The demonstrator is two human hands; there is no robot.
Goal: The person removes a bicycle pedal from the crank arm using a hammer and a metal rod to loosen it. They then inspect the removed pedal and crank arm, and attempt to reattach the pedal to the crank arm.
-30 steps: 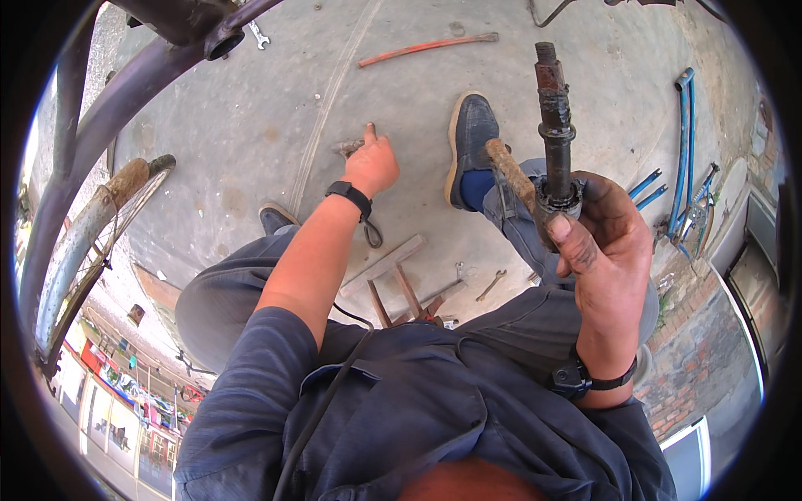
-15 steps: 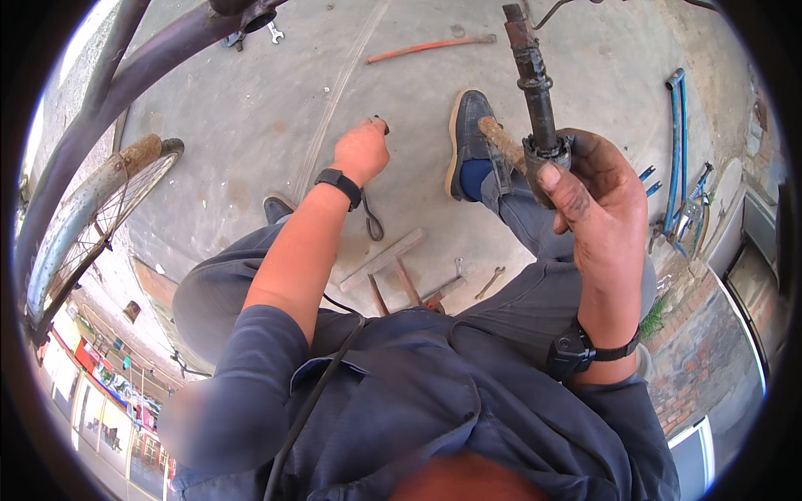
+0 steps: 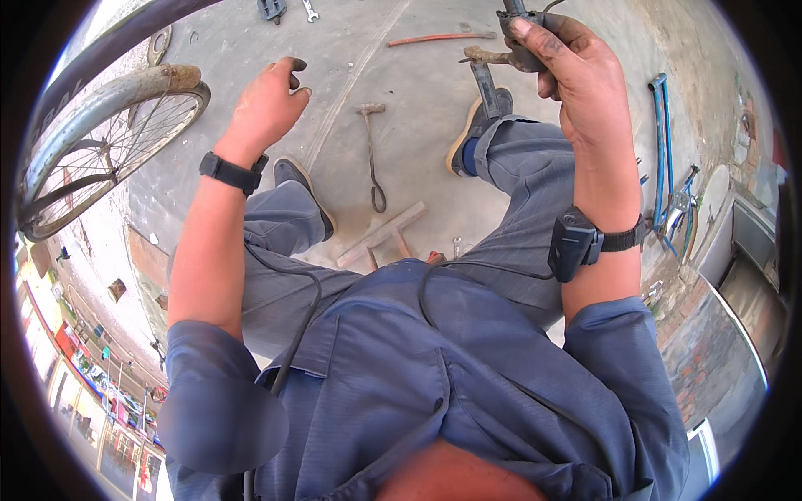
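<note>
My right hand [image 3: 576,67] is closed round a greasy black bicycle crank axle [image 3: 515,7] near the top of the view; its upper part runs out of the picture. From the grip a rusty crank arm [image 3: 491,56] sticks out to the left, with a flat grey piece [image 3: 484,88] hanging at its end. My left hand [image 3: 269,104] is raised at the left, fingers bent but apart, with dark fingertips and nothing seen in it. A hammer [image 3: 370,150] with a looped metal handle lies on the concrete between my feet.
An orange-red bar [image 3: 443,38], a pedal [image 3: 271,8] and a spanner [image 3: 310,10] lie farther off. On the left stands a bicycle with a rusty wheel [image 3: 159,108]. Blue frame parts [image 3: 664,150] lie at the right. A wooden-and-metal piece [image 3: 383,235] is near me.
The hammer was in my left hand and now lies on the ground. That hand has moved left and away from me. My right hand has carried the crank axle farther out.
</note>
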